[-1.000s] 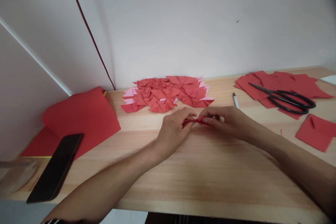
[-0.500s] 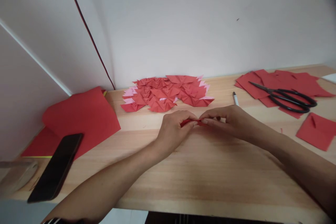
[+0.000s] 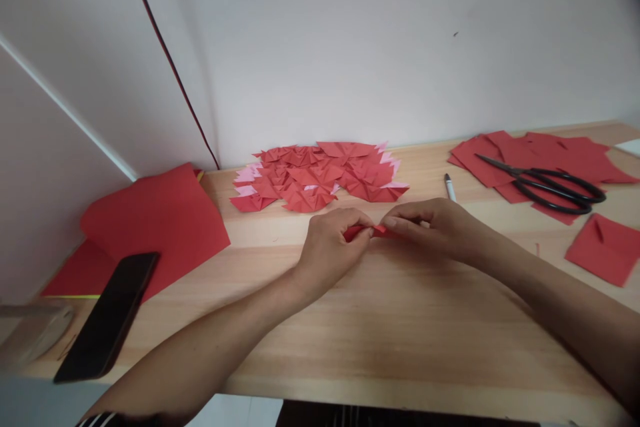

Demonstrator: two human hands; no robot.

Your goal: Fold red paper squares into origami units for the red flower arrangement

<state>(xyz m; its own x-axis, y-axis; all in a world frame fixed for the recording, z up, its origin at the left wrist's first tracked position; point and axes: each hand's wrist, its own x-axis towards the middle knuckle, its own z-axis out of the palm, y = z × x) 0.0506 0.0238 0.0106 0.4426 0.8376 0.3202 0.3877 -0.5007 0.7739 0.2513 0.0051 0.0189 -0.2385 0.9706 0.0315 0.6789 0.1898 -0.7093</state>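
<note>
Between my hands, just above the middle of the table, is a small piece of folded red paper (image 3: pixel 355 233). My left hand (image 3: pixel 333 243) is closed on its left part, thumb and fingers pinching it. The thumb and fingertips of my right hand (image 3: pixel 434 230) close on its right end. Most of the paper is hidden by my fingers. Just beyond my hands lies a heap of folded red and pink paper pieces (image 3: pixel 313 177), spread along the wall.
On the right, black-handled scissors (image 3: pixel 555 190) rest on red paper sheets (image 3: pixel 493 153), near a red paper square (image 3: pixel 603 250). A marker (image 3: pixel 450 187) lies behind my right hand. At left, a black phone (image 3: pixel 107 317) overlaps large red paper (image 3: pixel 165 227).
My right fingertips have shifted slightly on the folded red paper, pinching along its right end. My left hand keeps its hold. The things around them have not moved.
</note>
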